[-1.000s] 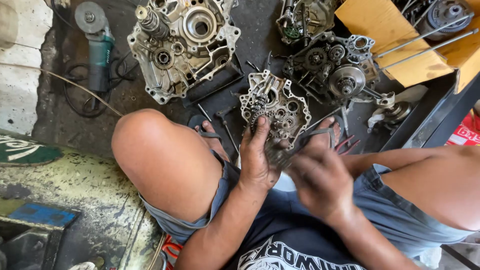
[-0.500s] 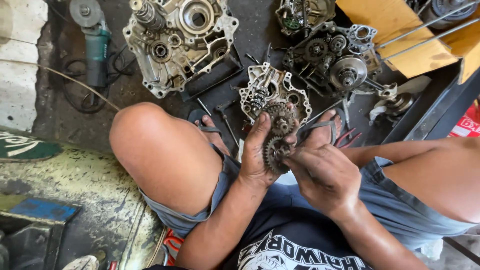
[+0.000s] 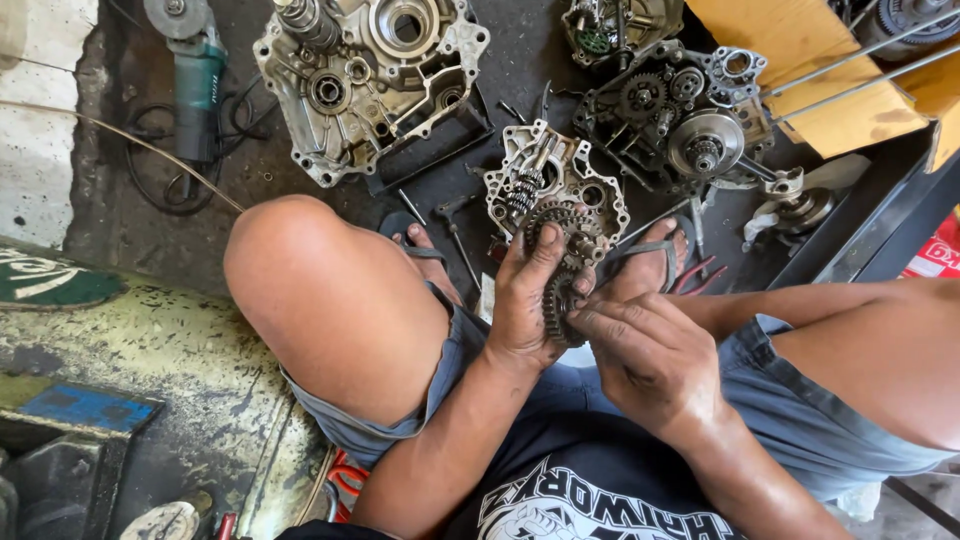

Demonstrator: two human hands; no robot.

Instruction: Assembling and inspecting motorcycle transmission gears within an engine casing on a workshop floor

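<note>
I sit with my knees apart over a dirty floor strewn with engine parts. My left hand (image 3: pixel 525 300) grips a stack of dark, greasy gears on a shaft (image 3: pixel 563 265), thumb up along the gear teeth. My right hand (image 3: pixel 640 345) closes on the lower end of the same gear shaft, fingertips pressed on its teeth. Just beyond my hands, a small metal casing (image 3: pixel 552 180) with another gear shaft in it lies on the floor.
A large engine case half (image 3: pixel 370 80) lies far left of centre, another with gears and a clutch (image 3: pixel 680 120) far right. A green angle grinder (image 3: pixel 195 75) and its cable are at far left. Cardboard (image 3: pixel 810 70), rods and loose tools lie around my sandalled feet.
The gear shaft has come up off the small casing and toward me; both hands now hold it closer to my lap. The view has shifted slightly.
</note>
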